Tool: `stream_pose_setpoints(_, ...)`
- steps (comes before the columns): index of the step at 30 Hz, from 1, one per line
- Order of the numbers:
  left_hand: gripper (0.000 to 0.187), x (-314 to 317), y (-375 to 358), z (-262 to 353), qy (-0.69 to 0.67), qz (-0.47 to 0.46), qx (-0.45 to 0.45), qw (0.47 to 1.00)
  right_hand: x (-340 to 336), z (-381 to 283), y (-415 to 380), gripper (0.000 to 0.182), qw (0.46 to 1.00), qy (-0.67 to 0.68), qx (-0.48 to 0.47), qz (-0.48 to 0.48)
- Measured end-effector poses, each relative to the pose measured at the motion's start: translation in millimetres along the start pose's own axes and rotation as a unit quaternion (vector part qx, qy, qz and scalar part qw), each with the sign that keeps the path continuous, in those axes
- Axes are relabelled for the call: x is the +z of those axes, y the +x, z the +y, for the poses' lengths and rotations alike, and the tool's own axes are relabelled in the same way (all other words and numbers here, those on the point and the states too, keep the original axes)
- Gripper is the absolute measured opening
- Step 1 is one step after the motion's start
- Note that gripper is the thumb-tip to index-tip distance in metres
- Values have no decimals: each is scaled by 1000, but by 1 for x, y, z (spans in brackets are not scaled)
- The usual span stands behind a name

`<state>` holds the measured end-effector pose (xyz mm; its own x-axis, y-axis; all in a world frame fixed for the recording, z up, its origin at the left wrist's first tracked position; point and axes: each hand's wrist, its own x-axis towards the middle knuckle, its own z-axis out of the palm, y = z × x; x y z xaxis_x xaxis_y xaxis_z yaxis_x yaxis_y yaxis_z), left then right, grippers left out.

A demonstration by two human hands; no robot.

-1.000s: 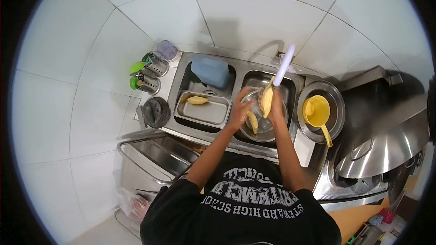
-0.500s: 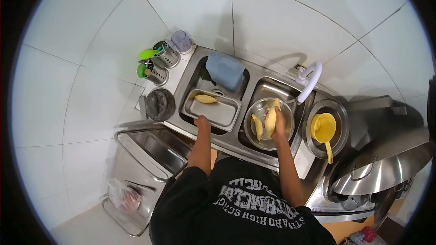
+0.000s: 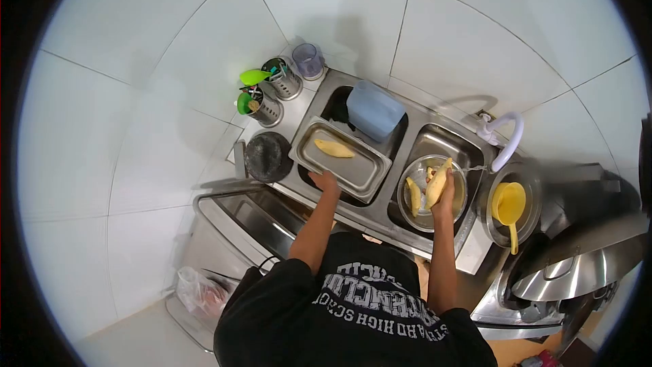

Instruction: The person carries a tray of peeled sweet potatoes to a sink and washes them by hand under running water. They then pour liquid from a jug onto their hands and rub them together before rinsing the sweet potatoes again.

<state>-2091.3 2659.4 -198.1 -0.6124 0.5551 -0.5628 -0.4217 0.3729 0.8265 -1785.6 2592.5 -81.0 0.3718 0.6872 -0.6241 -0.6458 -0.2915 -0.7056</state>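
My left hand [image 3: 326,182] is at the near edge of a rectangular metal tray [image 3: 360,189], its fingers partly hidden at the rim. One peeled yellow piece [image 3: 334,148] lies in the tray, which sits over the left sink basin. In my right hand [image 3: 445,198] is a long yellow piece [image 3: 438,185], held above a round metal bowl [image 3: 406,213] in the right basin. Another yellow piece [image 3: 414,196] and some smaller bits are in the bowl.
A blue container [image 3: 375,110] stands behind the tray. The white faucet [image 3: 511,137] arches at the right basin. Farther right, a yellow dipper [image 3: 508,202] rests in a metal basin [image 3: 485,207]. Utensil holders [image 3: 285,81] and a stone mortar [image 3: 267,157] are at left.
The view has shifted, so the sink appears farther right. Relative to the sink, the tray has moved slightly left and looks larger. My right hand still holds the yellow piece over the bowl.
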Motion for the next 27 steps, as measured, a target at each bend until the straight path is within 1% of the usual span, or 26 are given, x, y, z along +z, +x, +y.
stream_pose_setpoints(1,62,2,-1,-1,4,-2,-1,1000,4,1,-2,51,1000,6,-6,3)
stream_pose_setpoints(3,64,5,-9,-1,126,73,-58,988,17,0,-12,50,999,27,-6,18)
stream_pose_setpoints(4,63,3,-2,-12,92,69,-23,993,23,-1,-18,50,999,46,-9,27)
stream_pose_setpoints(5,63,3,-6,-8,93,63,-22,993,27,0,-23,50,998,49,-13,30)
stream_pose_setpoints(7,62,2,-20,1,51,57,-44,996,30,-1,-30,48,999,40,-32,-3)
stream_pose_setpoints(8,62,0,-8,-11,57,56,-69,994,27,0,-28,46,999,41,-18,-2)
stream_pose_setpoints(9,62,-3,1,-23,54,56,-69,995,26,-1,-31,46,999,40,-20,-4)
stream_pose_setpoints(10,60,-6,9,-32,21,41,-75,996,28,-3,-34,45,999,36,-28,-15)
stream_pose_setpoints(11,59,-9,11,-32,-10,27,-82,996,28,-3,-35,44,999,32,-35,-26)
stream_pose_setpoints(12,59,-14,12,-32,-12,30,-83,996,27,-3,-37,44,999,29,-33,-28)
stream_pose_setpoints(14,57,-15,10,-31,3,29,-150,988,24,-3,-35,44,999,38,-16,-19)
stream_pose_setpoints(15,57,-15,6,-28,-2,31,-152,988,22,-4,-33,44,999,33,-17,-22)
stream_pose_setpoints(17,61,-18,9,-27,-4,-8,-212,977,20,-1,-35,45,1000,4,-28,-13)
stream_pose_setpoints(18,61,-21,15,-29,-4,-9,-212,977,21,0,-37,45,999,4,-29,-13)
stream_pose_setpoints(20,62,-24,20,-26,-25,-68,-241,968,27,-1,-41,45,999,7,-31,4)
stream_pose_setpoints(21,62,-20,22,-21,-24,-73,-243,967,33,-1,-43,45,999,7,-35,8)
stream_pose_setpoints(23,66,-17,20,-13,42,-39,-307,950,40,4,-51,45,999,20,-42,28)
stream_pose_setpoints(25,73,-19,78,-75,148,-39,-347,925,27,23,-31,46,998,56,-30,8)
stream_pose_setpoints(26,77,-19,105,-104,198,-42,-367,908,38,24,-38,46,997,51,-46,35)
stream_pose_setpoints(27,77,-17,84,-86,207,-51,-371,904,49,24,-47,47,995,58,-54,66)
